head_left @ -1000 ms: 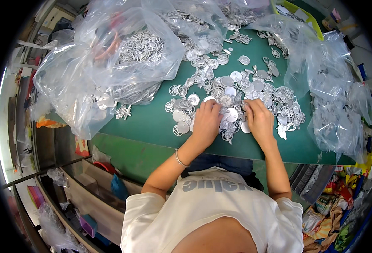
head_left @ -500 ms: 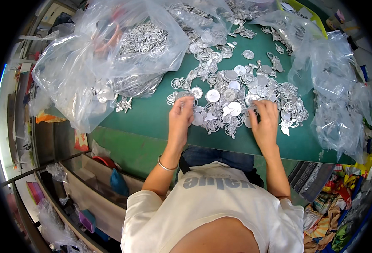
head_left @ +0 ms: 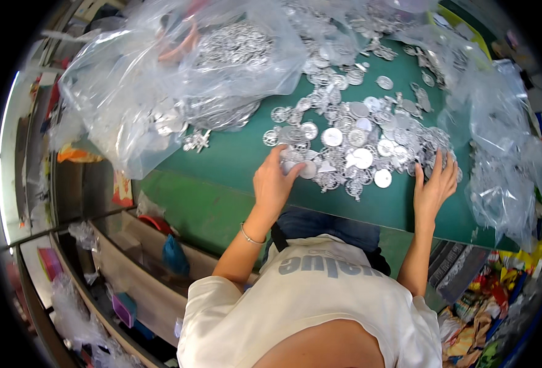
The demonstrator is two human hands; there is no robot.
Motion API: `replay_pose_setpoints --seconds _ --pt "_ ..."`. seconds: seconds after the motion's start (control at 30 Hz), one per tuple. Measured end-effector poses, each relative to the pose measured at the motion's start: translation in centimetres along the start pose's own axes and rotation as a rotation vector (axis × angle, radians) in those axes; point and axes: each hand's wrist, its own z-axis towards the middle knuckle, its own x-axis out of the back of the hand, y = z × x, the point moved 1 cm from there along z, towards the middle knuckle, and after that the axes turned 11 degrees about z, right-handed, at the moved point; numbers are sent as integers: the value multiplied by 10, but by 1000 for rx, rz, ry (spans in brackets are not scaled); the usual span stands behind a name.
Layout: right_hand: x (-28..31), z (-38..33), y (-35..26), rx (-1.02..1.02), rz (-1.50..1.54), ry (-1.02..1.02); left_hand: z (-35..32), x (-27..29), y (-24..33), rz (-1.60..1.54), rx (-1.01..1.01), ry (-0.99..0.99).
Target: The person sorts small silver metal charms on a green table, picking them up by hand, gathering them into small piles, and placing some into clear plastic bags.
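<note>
I've got both hands flat, fingers spread, gripping nothing: left hand and right hand bracket the silver discs on the green tabletop; best sweep inward gently.

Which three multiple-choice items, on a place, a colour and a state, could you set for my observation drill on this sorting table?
1. Where is the big clear bag of metal pieces?
A. the person's left
B. the person's right
C. on the floor

2. What colour is the table?
A. red
B. green
C. white

3. How is the right hand?
A. a fist
B. gripping a bag
C. flat, fingers spread

A: it lies left of the silver medallions.
B: bare top shows green.
C: fingers splay on the pile's edge; the left hand touches it too.
</note>
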Motion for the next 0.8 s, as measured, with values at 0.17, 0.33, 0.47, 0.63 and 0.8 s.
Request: replay_pose_setpoints --seconds 0.17,0.33,0.47,0.63,0.8 --pt "-1 -24 19 122 40 -77 -3 -9 -8 -85 22 21" --pt "15 -40 23 133 176 -118 -11 -4 12 -287 56 -47" --pt "31 -50 5 -29 580 20 -17 -8 45 -600 -51 -361" --pt "16 -61 -47 -739 2040 -221 -50 -41 140 -685 -537 -349" --pt "18 -51 -5 -968 2152 -26 -57 -49 185 -677 -690 -237"
